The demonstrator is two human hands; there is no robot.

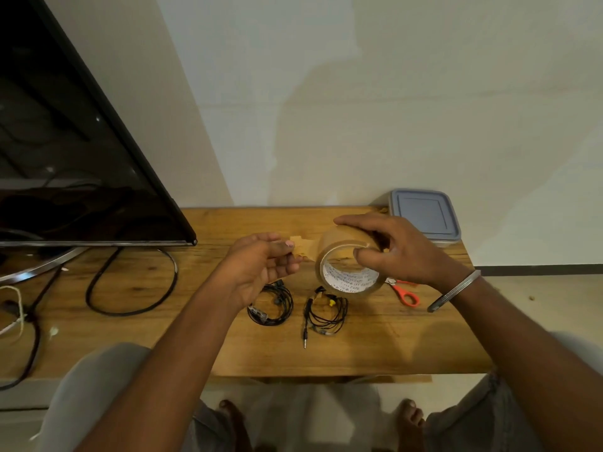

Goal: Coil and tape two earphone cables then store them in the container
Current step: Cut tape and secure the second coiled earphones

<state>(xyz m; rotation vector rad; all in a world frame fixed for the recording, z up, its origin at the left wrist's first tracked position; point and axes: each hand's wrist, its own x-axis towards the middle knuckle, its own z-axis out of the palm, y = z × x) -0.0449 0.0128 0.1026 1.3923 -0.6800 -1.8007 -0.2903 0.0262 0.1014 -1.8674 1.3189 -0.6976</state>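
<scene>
The right hand grips the tape roll above the worktop, fingers over the top and thumb in the core. The left hand, just beside it, pinches the tape end pulled off the roll. Two coiled earphones lie on the worktop directly below the hands: the left coil under the left wrist, the right coil beneath the roll. The lidded container sits behind the right hand, and orange scissors lie beside it.
</scene>
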